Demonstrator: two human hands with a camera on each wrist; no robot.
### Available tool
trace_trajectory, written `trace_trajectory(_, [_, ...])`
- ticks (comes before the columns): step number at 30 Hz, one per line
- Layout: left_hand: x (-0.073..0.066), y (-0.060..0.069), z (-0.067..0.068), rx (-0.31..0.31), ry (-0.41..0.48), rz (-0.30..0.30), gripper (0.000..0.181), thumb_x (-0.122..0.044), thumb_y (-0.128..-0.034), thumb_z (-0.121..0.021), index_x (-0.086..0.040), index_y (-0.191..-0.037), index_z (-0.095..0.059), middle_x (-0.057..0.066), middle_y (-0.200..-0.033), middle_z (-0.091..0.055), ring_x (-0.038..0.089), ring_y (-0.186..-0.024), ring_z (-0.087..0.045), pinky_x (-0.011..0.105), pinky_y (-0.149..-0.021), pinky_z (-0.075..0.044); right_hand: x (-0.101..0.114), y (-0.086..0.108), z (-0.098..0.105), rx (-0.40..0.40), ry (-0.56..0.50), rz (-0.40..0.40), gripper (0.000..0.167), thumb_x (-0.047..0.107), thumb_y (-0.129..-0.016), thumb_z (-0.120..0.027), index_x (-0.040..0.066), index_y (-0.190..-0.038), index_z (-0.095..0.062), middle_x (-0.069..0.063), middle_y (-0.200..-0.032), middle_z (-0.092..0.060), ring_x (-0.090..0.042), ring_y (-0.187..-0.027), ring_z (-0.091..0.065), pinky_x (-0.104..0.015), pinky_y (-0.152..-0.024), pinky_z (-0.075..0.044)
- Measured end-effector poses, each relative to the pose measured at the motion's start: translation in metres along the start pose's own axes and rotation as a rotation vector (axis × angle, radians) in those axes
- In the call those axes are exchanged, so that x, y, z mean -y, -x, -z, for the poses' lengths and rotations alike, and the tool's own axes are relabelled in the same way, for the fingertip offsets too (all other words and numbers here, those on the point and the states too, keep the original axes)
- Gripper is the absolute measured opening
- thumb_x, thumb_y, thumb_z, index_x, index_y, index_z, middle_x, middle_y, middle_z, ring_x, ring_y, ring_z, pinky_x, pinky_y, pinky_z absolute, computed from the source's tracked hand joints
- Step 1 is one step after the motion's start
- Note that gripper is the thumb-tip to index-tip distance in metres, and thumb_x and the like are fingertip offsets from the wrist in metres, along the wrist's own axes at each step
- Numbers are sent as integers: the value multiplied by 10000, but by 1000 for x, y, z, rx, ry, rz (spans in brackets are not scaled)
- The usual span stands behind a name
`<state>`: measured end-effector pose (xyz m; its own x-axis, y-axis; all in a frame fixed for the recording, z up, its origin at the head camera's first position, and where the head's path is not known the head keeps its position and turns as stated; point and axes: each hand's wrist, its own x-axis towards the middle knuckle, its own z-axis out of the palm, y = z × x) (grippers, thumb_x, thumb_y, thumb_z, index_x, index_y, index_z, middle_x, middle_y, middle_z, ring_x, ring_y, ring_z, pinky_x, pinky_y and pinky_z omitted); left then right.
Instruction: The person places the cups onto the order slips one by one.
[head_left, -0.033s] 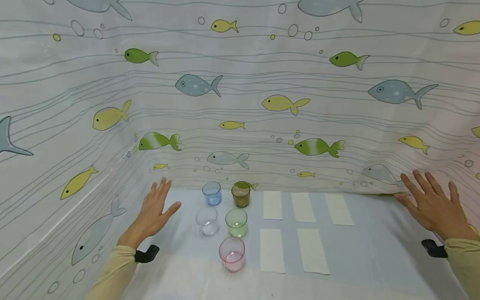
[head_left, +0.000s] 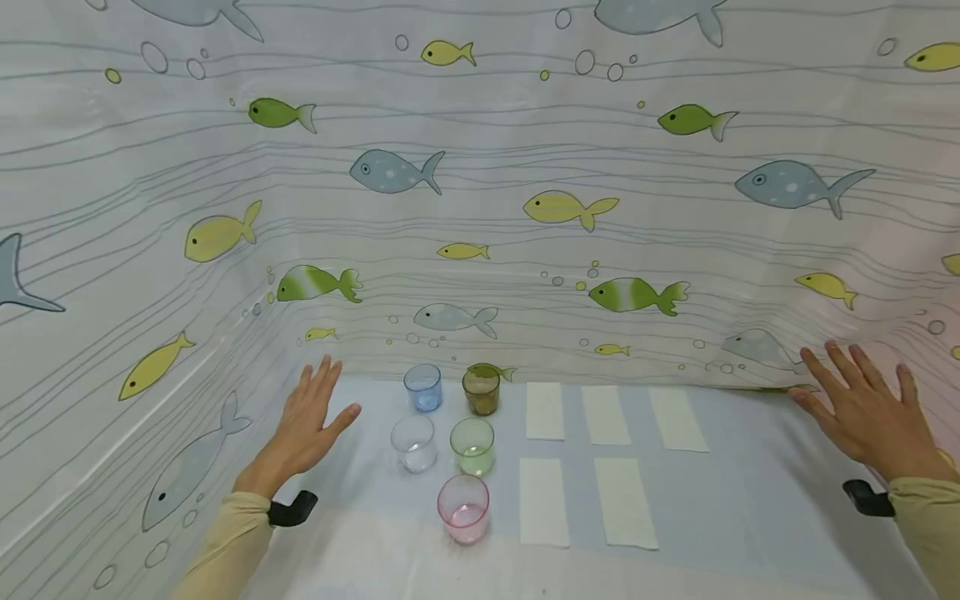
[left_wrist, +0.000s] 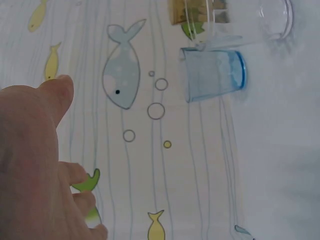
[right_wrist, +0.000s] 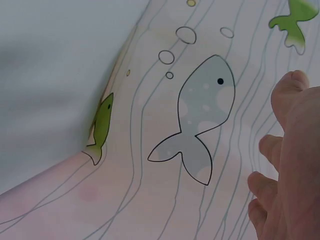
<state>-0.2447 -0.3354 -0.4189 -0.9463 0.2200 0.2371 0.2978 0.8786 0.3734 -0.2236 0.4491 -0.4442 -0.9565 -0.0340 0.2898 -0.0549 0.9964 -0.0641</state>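
at the far left, a pale sheet [head_left: 67, 367] printed with fish and wavy lines hangs along the side and runs on across the back. next, a sleeved arm reaches in with a black strap [head_left: 294, 508] at the wrist; its left hand [head_left: 300, 429] is spread, fingers nearly straight, thumb held out to the side, gripping nothing. near that thumb, well short of touching, the clear cup [head_left: 414, 446] stands upright on the pale surface [head_left: 750, 500], with the blue cup [head_left: 423, 389] just behind it. then come the pink cup [head_left: 463, 510] in front, the green cup [head_left: 472, 447] behind it and the brown cup [head_left: 482, 392] at the back, all upright. to their right lie five white strips, flat: the back row has a left strip [head_left: 545, 411], a middle strip [head_left: 607, 415] and a right strip [head_left: 678, 419], the front row a near-left strip [head_left: 544, 502] and a near-right strip [head_left: 627, 503]. at the far right, well apart from them, the right hand [head_left: 870, 417] is spread too, fingers fanned wide and holding nothing.
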Motion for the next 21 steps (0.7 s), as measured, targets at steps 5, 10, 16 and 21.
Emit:
trace_trajectory(5, [1,4,-2,11,2,3,888,-476,-1092,-540,-53,-1706,-57,233,-1777,30,536,-1612,98,814,-1223,-23,-3,1,0,6,7,-1,815,623,-1114,-318,187,-1707,34,-274,-1743,44,-500,-1609,127,-741,-1206,240])
trace_trajectory(10, [3,11,-1,-1,-1,7,890,-468,-1086,-555,-44,-1703,-74,251,-1773,11,550,-1608,82,820,-1215,-35,-3,2,-5,0,6,17,807,604,-1116,-341,201,-1709,29,-255,-1750,40,-495,-1611,129,-749,-1203,236])
trace_trajectory(16, [-4,18,-8,-1,9,-14,896,-450,-1085,-568,-1,-1691,-85,281,-1762,-16,550,-1610,53,814,-1220,-58,5,2,-11,-18,-42,59,776,552,-1127,-376,215,-1716,1,-242,-1761,18,-473,-1620,136,-758,-1211,212])
trace_trajectory(21, [-32,28,-38,-114,71,-133,800,-349,-1070,-620,12,-1666,-227,271,-1752,-148,519,-1619,-64,667,-1315,-75,34,-4,-30,-54,-199,173,747,438,-1107,-526,174,-1712,-177,-336,-1662,-318,-607,-1502,-258,-834,-1155,-171])
